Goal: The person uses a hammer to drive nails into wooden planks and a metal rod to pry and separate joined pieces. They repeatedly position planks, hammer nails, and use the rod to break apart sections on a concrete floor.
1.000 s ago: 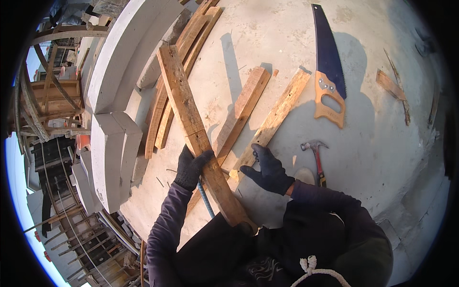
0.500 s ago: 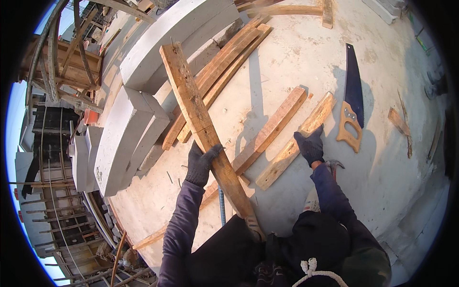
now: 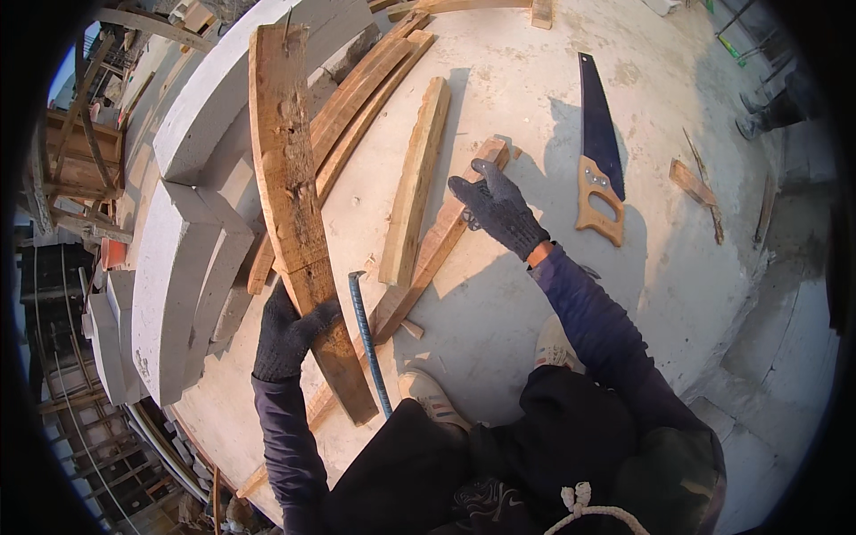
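My left hand (image 3: 290, 334), in a dark glove, is closed round the lower part of a rough wooden plank (image 3: 290, 178), which is raised at a slant with a nail sticking out of its top end. My gloved right hand (image 3: 501, 209) is open with nothing in it, over the far part of a long wooden batten (image 3: 437, 241). Left of this hand is a short wooden piece (image 3: 415, 183); whether it touches the floor I cannot tell. A ribbed dark metal bar (image 3: 367, 339) with a bent top stands out beside the plank.
On the concrete floor to the right lies a handsaw (image 3: 602, 152) with a wooden handle. Further right is a splintered wood scrap (image 3: 695, 187). White blocks (image 3: 183, 276) and stacked battens (image 3: 361, 107) line the left. A person's dark boots (image 3: 758, 116) show at the far right.
My right hand has let go of the short wooden piece, which has moved left across the long batten. The plank in my left hand has swung more upright. My view has shifted to the right.
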`<state>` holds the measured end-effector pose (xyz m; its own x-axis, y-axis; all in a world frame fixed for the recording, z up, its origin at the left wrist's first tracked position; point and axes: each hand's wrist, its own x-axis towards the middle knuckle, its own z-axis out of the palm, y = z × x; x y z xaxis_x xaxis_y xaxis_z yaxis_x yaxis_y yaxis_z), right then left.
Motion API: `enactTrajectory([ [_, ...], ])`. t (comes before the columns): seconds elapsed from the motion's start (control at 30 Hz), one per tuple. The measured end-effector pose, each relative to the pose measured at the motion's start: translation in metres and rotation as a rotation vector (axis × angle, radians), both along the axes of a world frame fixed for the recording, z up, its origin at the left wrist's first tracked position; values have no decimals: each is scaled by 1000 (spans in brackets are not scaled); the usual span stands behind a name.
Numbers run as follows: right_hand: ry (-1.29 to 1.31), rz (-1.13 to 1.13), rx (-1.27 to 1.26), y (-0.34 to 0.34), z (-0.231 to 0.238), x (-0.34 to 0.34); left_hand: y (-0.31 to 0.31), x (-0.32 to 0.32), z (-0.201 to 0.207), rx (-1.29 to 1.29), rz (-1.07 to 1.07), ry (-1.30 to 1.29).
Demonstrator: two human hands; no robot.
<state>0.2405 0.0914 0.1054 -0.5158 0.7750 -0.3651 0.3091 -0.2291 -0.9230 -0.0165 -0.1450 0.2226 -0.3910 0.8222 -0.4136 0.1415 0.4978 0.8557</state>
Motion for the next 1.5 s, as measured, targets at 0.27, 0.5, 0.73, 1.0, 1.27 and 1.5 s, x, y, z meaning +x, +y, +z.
enactTrajectory([
  [0.27,-691,-372,435,-107,-75,221,36,73,-133,-276,-641,-65],
  [0.5,-862,-177,171,-173,-128,287,65,121,-219,-269,-746,-23],
  [0.73,-595,-180,-69,-141,-118,285,64,155,-224,-168,-600,282],
  [1.0,18,-446,-619,-119,-119,285,97,202,-225,-82,-668,664],
  [1.27,-162,-305,-280,27,-52,283,122,211,-226,-330,-650,576],
  [1.5,-282,-65,-253,138,-76,269,128,211,-225,-406,-654,532],
])
